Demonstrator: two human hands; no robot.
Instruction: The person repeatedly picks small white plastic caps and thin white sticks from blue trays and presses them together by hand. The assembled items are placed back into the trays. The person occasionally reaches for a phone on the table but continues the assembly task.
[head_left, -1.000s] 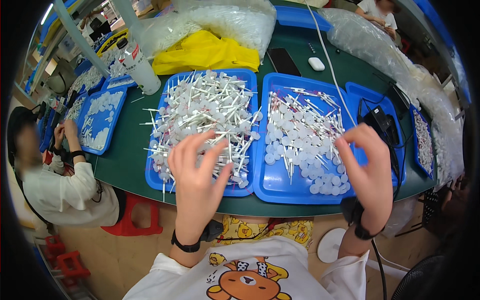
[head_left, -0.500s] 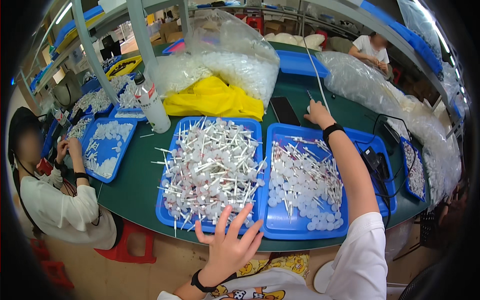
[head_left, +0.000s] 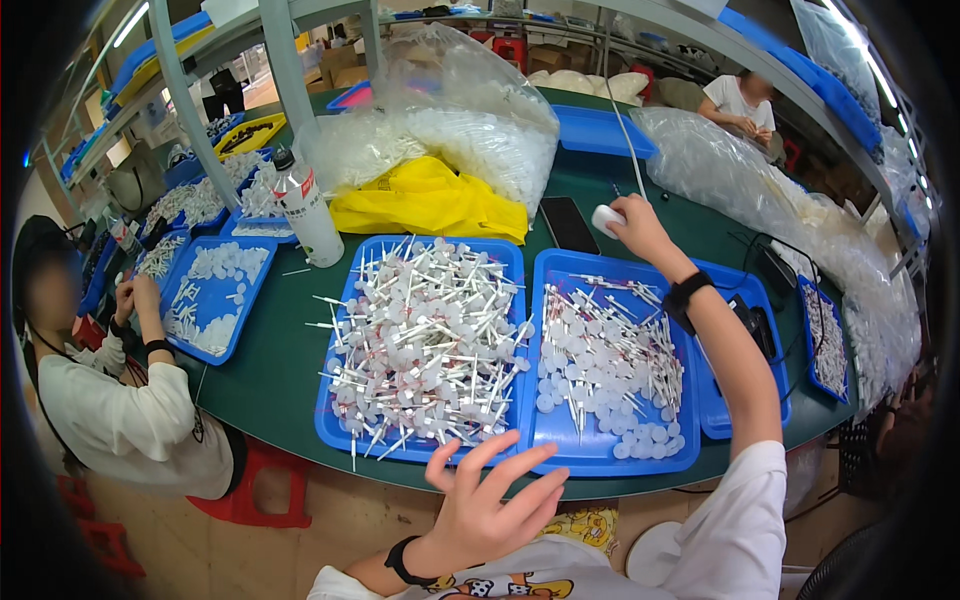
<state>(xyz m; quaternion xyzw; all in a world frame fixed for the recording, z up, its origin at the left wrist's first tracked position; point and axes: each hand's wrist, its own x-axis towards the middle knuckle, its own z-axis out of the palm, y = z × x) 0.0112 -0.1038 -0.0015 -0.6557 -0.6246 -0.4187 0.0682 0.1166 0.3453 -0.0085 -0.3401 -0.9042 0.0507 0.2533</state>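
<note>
1. Right hand [head_left: 632,222] is stretched far forward across the green table [head_left: 280,350], fingers curled over a small white mouse-like object [head_left: 605,218]; probably gripping it, though the view is too small to be sure.
2. That object lies beyond the right blue tray [head_left: 600,455], beside a dark phone [head_left: 570,224]; its long axis seems to run left to right.
3. Left hand [head_left: 492,505] hovers at the near table edge, fingers spread wide, holding nothing, just below the left blue tray [head_left: 335,425] of white sticks, likely poised for reach.
</note>
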